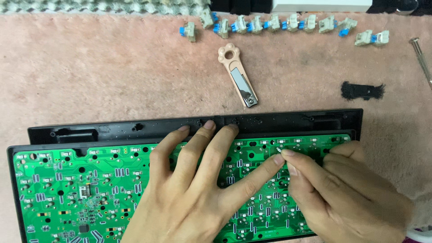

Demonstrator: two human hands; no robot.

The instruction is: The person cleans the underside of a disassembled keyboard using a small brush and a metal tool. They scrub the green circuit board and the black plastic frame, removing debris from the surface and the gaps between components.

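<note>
A green keyboard circuit board (67,180) lies in a black plastic case (292,120) on a pink fuzzy mat. My left hand (198,184) rests flat on the board, fingers spread, with three fingertips touching the case's upper rim and the thumb stretched to the right. My right hand (342,193) is closed around a thin metal tool whose tip (279,150) shows between thumb and forefinger, right beside my left thumb tip, over the board's upper right area. Most of the tool is hidden inside the hand.
A row of several beige and blue key switches (270,23) lies along the far edge of the mat. A peach paw-shaped nail clipper (237,74) lies above the case. A black foam scrap (362,91) and a screwdriver (420,56) sit at right.
</note>
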